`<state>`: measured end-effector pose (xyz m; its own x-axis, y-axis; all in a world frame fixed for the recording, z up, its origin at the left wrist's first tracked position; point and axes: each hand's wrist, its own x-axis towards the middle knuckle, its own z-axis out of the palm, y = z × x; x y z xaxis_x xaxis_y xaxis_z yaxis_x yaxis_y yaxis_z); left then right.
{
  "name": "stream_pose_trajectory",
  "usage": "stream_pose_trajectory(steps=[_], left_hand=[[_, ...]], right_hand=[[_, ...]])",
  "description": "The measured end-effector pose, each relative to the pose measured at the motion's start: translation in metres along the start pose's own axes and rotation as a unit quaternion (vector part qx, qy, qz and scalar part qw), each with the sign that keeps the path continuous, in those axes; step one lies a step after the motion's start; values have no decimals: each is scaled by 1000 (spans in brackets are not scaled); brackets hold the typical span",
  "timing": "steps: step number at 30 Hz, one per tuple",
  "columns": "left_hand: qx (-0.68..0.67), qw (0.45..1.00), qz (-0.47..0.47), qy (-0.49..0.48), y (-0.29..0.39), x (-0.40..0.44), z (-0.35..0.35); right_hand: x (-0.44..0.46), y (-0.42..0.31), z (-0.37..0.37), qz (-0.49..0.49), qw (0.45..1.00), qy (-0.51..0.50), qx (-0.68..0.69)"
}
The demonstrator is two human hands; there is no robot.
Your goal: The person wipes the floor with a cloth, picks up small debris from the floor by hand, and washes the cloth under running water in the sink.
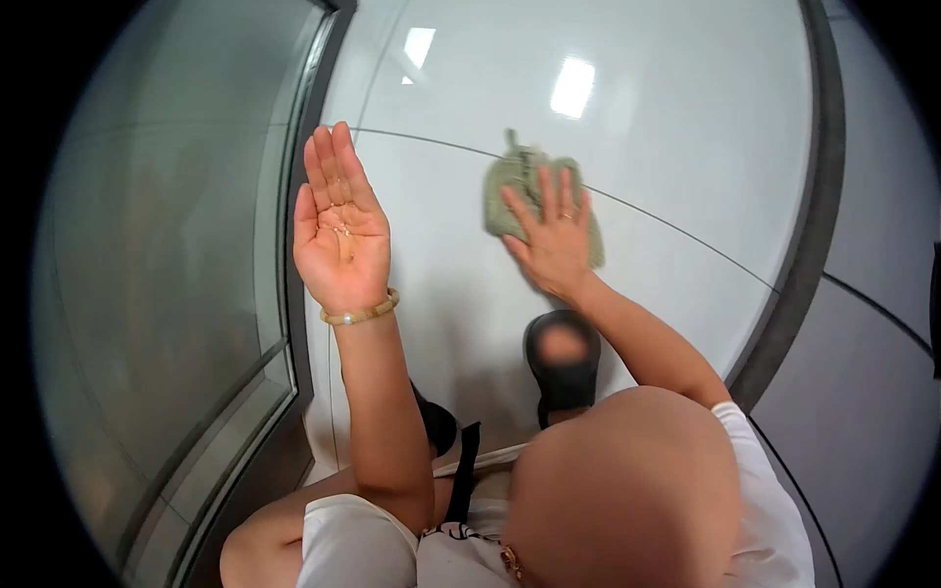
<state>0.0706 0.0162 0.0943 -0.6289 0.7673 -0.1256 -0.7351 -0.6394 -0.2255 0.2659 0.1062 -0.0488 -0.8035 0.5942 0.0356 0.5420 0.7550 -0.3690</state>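
My left hand is raised above the floor with its palm up and its fingers stretched out. Several tiny pale bits lie on the palm, too small to name. A beaded bracelet circles that wrist. To the right, my right hand presses flat on a green cloth, fingers spread, a thin ring on one of them. The cloth is bunched up on the shiny white tile floor, and the hand hides part of it.
A framed glass panel stands close on the left. Black slippers are on my feet just below the cloth. A dark strip edges the white tiles on the right, with grey tiles beyond it. My knee fills the lower middle.
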Motion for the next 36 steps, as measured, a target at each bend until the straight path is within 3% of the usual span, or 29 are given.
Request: stream_pose_trajectory(steps=[2,3,7,9,11,13,14,16,17,23,25,27,29,31,33,35,36], left_hand=[[12,999,30,-12,10,-10,9],[19,997,35,-70,8,-31,20],[45,991,65,-108,25,-61,35],[36,990,88,-105,32,-74,41],[21,988,104,-115,43,-83,46],[10,988,113,-104,47,-91,40],[1,989,115,-93,48,-92,37],[6,989,124,-83,50,-93,29],[13,987,118,-109,52,-100,25],[36,982,144,-113,47,-140,23],[40,977,143,-155,49,-143,30],[50,976,151,-151,45,-171,24],[57,974,152,-157,38,-202,13],[84,982,135,-98,28,-200,11],[88,985,123,-84,32,-186,3],[85,987,113,-73,36,-189,-5],[86,987,114,-71,42,-180,-15]], right_hand=[[35,-30,8,-52,998,-4,23],[51,-43,3,-134,990,39,25],[117,-66,19,-336,939,52,57],[153,-58,9,-318,909,-9,271],[176,-54,-12,-248,917,98,295],[208,-27,-14,-269,935,179,145],[206,-30,-17,-273,935,176,145],[195,-36,-15,-240,951,160,-110],[196,-45,-21,-251,943,183,-116],[125,-86,-4,-354,928,64,-93],[107,-92,-10,-383,917,78,-80],[55,-90,1,-440,897,-9,-50],[13,-83,7,-457,889,-2,22],[-24,-67,13,-357,916,-12,182],[-56,-72,6,-420,880,-35,219],[-112,-79,36,-515,844,-65,134],[-128,-83,51,-546,825,-131,56]])
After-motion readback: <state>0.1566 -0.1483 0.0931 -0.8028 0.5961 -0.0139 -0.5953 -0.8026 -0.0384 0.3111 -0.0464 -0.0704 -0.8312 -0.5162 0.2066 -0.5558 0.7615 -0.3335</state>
